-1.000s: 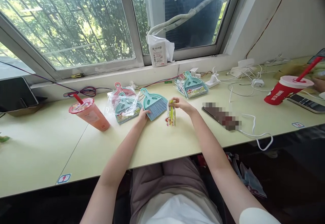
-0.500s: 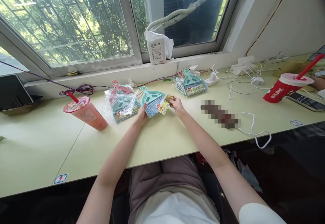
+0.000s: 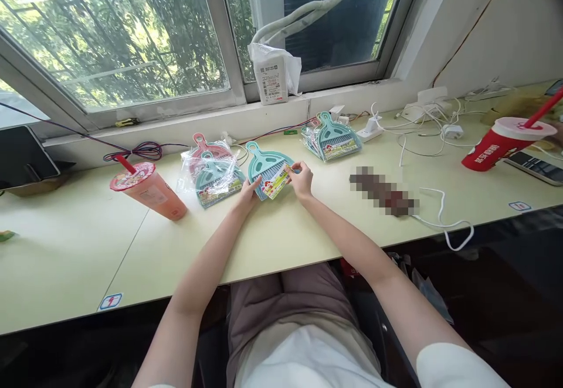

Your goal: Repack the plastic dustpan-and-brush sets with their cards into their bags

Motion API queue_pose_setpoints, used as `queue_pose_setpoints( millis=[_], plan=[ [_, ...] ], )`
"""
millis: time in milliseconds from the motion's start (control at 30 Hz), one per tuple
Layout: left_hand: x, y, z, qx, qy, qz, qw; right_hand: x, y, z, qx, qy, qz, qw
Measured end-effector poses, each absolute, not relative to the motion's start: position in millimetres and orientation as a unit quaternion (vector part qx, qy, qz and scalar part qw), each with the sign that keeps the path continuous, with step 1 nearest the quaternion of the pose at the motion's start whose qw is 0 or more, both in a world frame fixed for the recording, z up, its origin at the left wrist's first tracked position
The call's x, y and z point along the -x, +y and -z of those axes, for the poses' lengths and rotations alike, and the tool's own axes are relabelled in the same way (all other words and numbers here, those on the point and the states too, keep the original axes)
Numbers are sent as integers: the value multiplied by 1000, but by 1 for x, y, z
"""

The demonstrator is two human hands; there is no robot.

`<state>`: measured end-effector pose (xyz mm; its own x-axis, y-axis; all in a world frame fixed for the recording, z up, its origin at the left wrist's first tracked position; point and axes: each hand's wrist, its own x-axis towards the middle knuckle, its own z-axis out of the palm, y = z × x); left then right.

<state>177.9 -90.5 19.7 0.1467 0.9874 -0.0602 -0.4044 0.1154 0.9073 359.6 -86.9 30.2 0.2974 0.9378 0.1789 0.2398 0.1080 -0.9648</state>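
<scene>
My left hand is closed on the lower left edge of a teal dustpan-and-brush set, tilted up over the table. A printed label card lies across the brush bristles, its right end pinched by the fingers of my right hand. Just left of these, a teal dustpan set in clear plastic overlaps a pink dustpan. Behind and to the right sits a stack of bagged dustpan sets, teal on top.
A pink drink cup leans at left. At right are a red cup, a phone, a blurred-out object with a white cable, and a power strip. A wrapped box stands on the sill.
My right hand has brought the label card leftward and down, so it now lies flatter across the bristles. My left hand keeps its hold on the dustpan set. The view has shifted slightly.
</scene>
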Motion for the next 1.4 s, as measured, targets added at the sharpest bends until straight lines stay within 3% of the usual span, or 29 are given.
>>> queue_pose_setpoints(
  millis=[300,600,700,833,1000,1067,1233,1400],
  plan=[
    [-182,-92,-18,-429,377,-527,629,-361,-82,-24,582,-521,-328,531],
    [-178,-92,-22,-419,370,-568,604,-364,-87,-32,630,-468,-227,577],
    [-178,-94,-23,-419,368,-572,601,-358,-89,-27,591,-419,-375,578],
    [-178,-95,-25,-431,373,-574,589,-346,-90,-22,423,-398,-617,530],
    [-179,-96,-32,-460,389,-554,574,-348,-86,-26,377,-349,-657,552],
    [-178,-98,-37,-496,424,-559,512,-354,-83,-28,374,-333,-657,564],
    [-162,-105,-49,-571,480,-624,232,-366,-80,-33,359,-337,-639,591],
    [-128,-96,-49,-583,538,-590,152,-366,-81,-35,365,-325,-637,596]
  ],
)
